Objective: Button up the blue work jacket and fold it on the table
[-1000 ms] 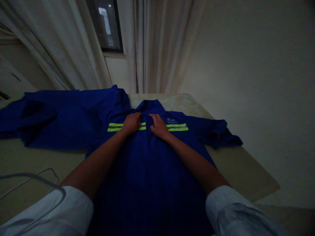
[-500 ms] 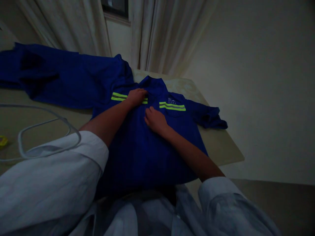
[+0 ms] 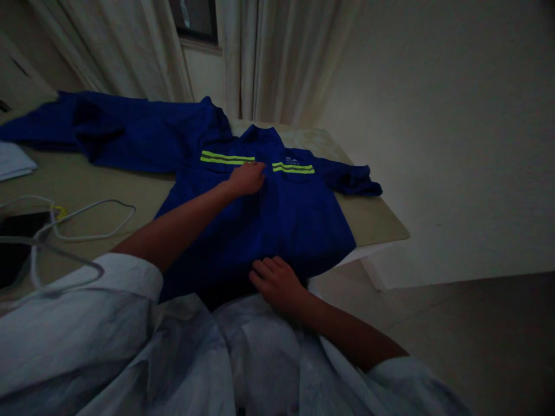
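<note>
The jacket point(image 3: 306, 216) stretches lengthwise from the right hand point(image 3: 278, 282) to beyond the left hand point(image 3: 248, 178) (both curled; can't tell whether gripping).

Garment, upper body: one loose shirt point(image 3: 264, 346), pale grey-blue, filling the bottom centre of the frame; cloth soft and creased, with darker, bluish shading in the folds. Long edges run down either side of a middle panel; whether that panel is a second layer cannot be told.

Left sleeve point(image 3: 87, 323), lower left: wide, whitish, ending near the elbow in a broad band.

Right sleeve point(image 3: 416, 381), lower right: same pale cloth, likewise short of the forearm.

Left hand point(image 3: 248, 178) and right hand point(image 3: 277, 282): bare.
</note>
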A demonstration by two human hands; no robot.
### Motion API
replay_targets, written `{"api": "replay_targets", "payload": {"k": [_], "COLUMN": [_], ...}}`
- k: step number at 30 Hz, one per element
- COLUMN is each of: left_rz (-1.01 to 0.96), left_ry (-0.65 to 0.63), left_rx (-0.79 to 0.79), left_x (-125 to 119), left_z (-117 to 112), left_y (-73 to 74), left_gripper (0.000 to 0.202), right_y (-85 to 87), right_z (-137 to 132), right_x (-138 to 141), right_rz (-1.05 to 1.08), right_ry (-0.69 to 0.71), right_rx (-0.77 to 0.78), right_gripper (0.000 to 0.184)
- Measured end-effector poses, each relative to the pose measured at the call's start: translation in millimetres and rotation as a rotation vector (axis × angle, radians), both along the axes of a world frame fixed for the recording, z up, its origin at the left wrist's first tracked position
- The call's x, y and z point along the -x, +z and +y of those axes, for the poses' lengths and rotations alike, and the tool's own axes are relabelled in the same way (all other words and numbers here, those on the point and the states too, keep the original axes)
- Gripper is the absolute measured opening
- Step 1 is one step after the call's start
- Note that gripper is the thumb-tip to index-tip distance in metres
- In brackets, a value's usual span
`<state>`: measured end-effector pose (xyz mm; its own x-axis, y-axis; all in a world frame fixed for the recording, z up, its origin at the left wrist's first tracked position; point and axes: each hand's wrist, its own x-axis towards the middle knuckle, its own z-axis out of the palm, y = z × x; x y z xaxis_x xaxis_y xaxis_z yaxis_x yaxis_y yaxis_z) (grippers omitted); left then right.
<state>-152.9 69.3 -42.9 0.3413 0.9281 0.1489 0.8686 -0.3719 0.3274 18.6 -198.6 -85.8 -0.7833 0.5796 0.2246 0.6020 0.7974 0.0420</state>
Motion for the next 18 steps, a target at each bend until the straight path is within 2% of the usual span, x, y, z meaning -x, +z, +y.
{"api": "replay_targets", "payload": {"k": [3, 5, 6, 9, 14, 18], "left_rz": [0.075, 0.108, 0.119, 0.126, 0.085, 0.028], "left_ry": [0.033, 0.057, 0.06, 0.067, 0.081, 0.072], "left_rx": [0.076, 0.111, 0.117, 0.125, 0.136, 0.11], "left_x": [-4.2, -3.7, -3.7, -7.6, -16.2, -15.2], "left_z": [-61.3, -82.6, -85.5, -69.2, -14.4, 5.1], "left_y": [-13.0, -24.3, -29.2, -36.3, -33.8, -35.9], "left_gripper": [0.068, 0.075, 0.076, 0.081, 0.087, 0.087], "right_y": [1.0, 4.0, 5.9, 13.0, 31.2, 42.7], "right_z": [6.2, 7.4, 7.9, 13.7, 52.5, 79.2], "right_x": [-6.9, -17.2, -23.4, -44.7, -89.1, -115.7], "right_rz": [0.049, 0.098, 0.118, 0.164, 0.409, 0.539], "right_ry": [-0.143, -0.269, -0.324, -0.423, -0.448, -0.565], "right_rx": [-0.052, -0.077, -0.079, 0.004, 0.281, 0.278], "right_gripper": [0.022, 0.033, 0.036, 0.033, 0.039, 0.04]}}
